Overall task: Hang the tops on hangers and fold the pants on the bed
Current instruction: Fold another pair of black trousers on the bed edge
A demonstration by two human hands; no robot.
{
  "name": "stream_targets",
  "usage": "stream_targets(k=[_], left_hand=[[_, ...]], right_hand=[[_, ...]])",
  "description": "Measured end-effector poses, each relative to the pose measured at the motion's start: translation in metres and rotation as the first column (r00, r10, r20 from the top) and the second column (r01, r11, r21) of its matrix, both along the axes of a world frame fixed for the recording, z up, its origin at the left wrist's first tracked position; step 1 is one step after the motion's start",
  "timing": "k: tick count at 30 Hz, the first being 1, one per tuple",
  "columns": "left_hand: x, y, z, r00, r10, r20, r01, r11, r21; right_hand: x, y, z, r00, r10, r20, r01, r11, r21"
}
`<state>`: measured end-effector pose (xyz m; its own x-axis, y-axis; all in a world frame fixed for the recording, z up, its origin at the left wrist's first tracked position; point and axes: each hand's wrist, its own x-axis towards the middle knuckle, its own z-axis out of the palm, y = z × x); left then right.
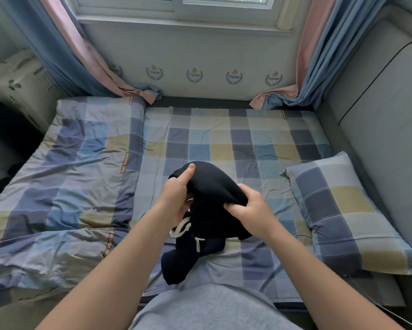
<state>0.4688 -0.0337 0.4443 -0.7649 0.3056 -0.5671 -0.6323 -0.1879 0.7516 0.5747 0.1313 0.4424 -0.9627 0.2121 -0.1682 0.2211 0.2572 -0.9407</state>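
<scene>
Two grips on garment point(215, 186): left hand point(176, 198), right hand point(250, 208).

A bed point(224, 129) is covered by a blue, grey and yellow checked sheet. A rumpled matching quilt point(64, 186) lies along its left side and a matching pillow point(343, 210) at its right edge. The lower end of a navy garment point(181, 265) rests on the sheet near the front middle.
</scene>
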Motion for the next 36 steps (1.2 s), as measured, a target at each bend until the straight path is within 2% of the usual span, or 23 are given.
stream_targets(k=[2, 6, 8, 11, 13, 16, 19, 21, 23, 25, 27, 30, 36], left_hand=[[0.006, -0.002, -0.002, 0.988, -0.138, -0.068, 0.136, 0.99, -0.036], [0.024, -0.007, -0.006, 0.883, -0.419, -0.21, 0.373, 0.899, -0.227], [0.03, -0.011, -0.009, 0.812, -0.539, -0.225, 0.494, 0.839, -0.228], [0.04, -0.009, -0.012, 0.685, -0.671, -0.285, 0.634, 0.741, -0.221], [0.042, 0.0, -0.012, 0.671, -0.644, -0.369, 0.569, 0.765, -0.3], [0.038, 0.012, -0.012, 0.73, -0.495, -0.472, 0.384, 0.868, -0.316], [0.032, 0.016, -0.009, 0.862, -0.331, -0.383, 0.259, 0.939, -0.228], [0.026, 0.017, -0.006, 0.939, -0.218, -0.265, 0.165, 0.964, -0.21], [0.02, 0.018, 0.0, 0.988, -0.056, -0.141, 0.029, 0.981, -0.191], [0.015, 0.018, 0.006, 0.997, 0.059, -0.046, -0.065, 0.986, -0.153], [0.015, 0.019, 0.016, 0.988, 0.135, 0.079, -0.133, 0.991, -0.021], [0.017, 0.023, 0.029, 0.948, 0.177, 0.264, -0.229, 0.957, 0.179], [0.019, 0.02, 0.034, 0.948, 0.117, 0.295, -0.19, 0.953, 0.235]], right_hand=[[-0.008, 0.004, 0.008, 0.998, -0.054, 0.017, 0.056, 0.995, -0.084], [-0.023, 0.011, 0.02, 0.963, -0.247, 0.106, 0.268, 0.917, -0.295], [-0.029, 0.014, 0.028, 0.937, -0.315, 0.152, 0.349, 0.872, -0.342], [-0.035, 0.015, 0.043, 0.932, -0.319, 0.174, 0.362, 0.851, -0.381], [-0.036, 0.014, 0.051, 0.941, -0.287, 0.181, 0.338, 0.837, -0.43], [-0.035, 0.01, 0.064, 0.97, -0.194, 0.148, 0.244, 0.789, -0.564], [-0.031, 0.014, 0.072, 0.99, -0.139, 0.039, 0.129, 0.733, -0.668], [-0.027, 0.018, 0.072, 0.991, -0.13, -0.029, 0.089, 0.808, -0.583], [-0.023, 0.018, 0.064, 0.99, -0.129, -0.053, 0.095, 0.901, -0.423], [-0.018, 0.014, 0.05, 0.992, -0.112, -0.051, 0.093, 0.954, -0.285], [-0.011, 0.007, 0.031, 0.999, -0.045, -0.014, 0.042, 0.985, -0.17], [-0.001, -0.012, 0.0, 0.996, 0.073, 0.052, -0.071, 0.997, -0.037], [0.002, -0.016, -0.04, 0.988, -0.034, 0.151, 0.005, 0.982, 0.19]])
